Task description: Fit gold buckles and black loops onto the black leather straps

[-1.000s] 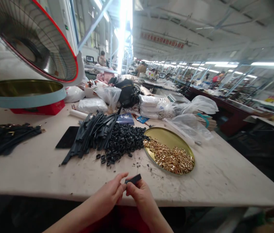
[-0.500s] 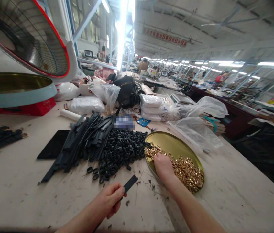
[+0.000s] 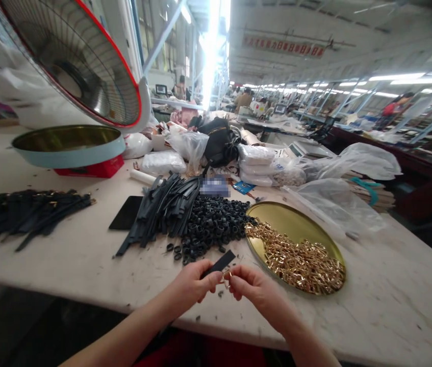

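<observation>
Near the table's front edge, my left hand [image 3: 196,281] pinches a flat black strip [image 3: 221,262], whose end sticks out up and to the right. Close beside it, my right hand [image 3: 249,286] holds a small gold buckle [image 3: 226,278] between thumb and fingers, at the strip's side. Many gold buckles [image 3: 303,262] lie in a round gold tray [image 3: 296,216] to the right. A heap of black loops [image 3: 216,219] sits beyond my hands, next to a stack of long black strips [image 3: 170,206].
At the left lies a pile of black straps with gold pieces [image 3: 32,211]. Behind it, a round tin lid [image 3: 70,155] rests on a red box [image 3: 93,168] under a fan [image 3: 81,66]. Plastic bags [image 3: 257,163] and a black bag [image 3: 219,140] stand at the back.
My right hand has left the tray and come over to my left hand, now with a gold buckle in it. The view has shifted left, showing more of the table's left side and front edge.
</observation>
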